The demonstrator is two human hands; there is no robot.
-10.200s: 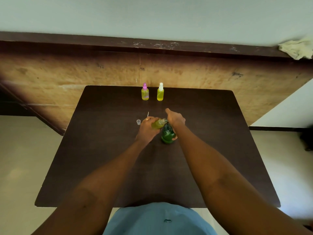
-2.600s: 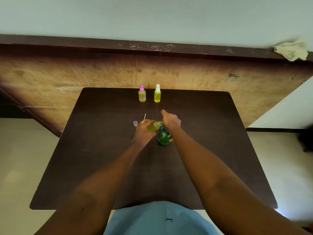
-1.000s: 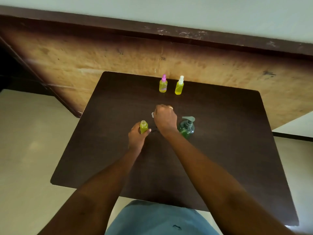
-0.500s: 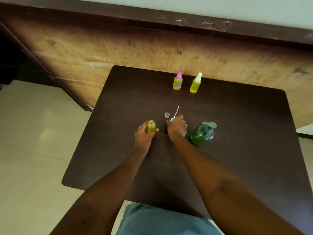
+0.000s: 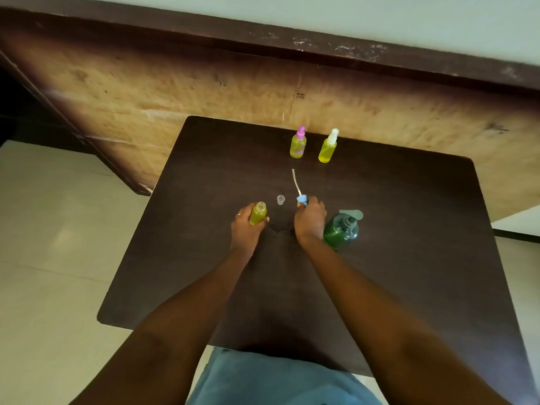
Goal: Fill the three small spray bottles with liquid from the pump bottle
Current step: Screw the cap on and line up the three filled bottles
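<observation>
The left hand [image 5: 247,229] is wrapped around an open bottle [image 5: 258,213] of yellow-green liquid, standing upright on the dark table [image 5: 409,258] with its neck uncapped. At 3 o'clock from it, a short way off, the right hand [image 5: 310,220] is curled shut on a blue sprayer [image 5: 302,199]; its thin white dip tube [image 5: 295,181] sticks out toward 12 o'clock, low over the table. Whether the sprayer touches the table cannot be told. Between the two hands, slightly toward 12 o'clock, a small clear cap [image 5: 280,199] stands on the table, apart from both.

The green pump bottle [image 5: 342,230] stands just at 3 o'clock of the right hand, close against the wrist, its grey pump head pointing toward 3 o'clock.

Near the table's far edge, at 12 o'clock from the hands, two filled spray bottles stand side by side and apart: the pink-topped bottle [image 5: 298,143] on the left and the white-topped bottle [image 5: 328,147] on the right, both holding yellow liquid. Behind the table runs a worn wooden panel [image 5: 204,92].
</observation>
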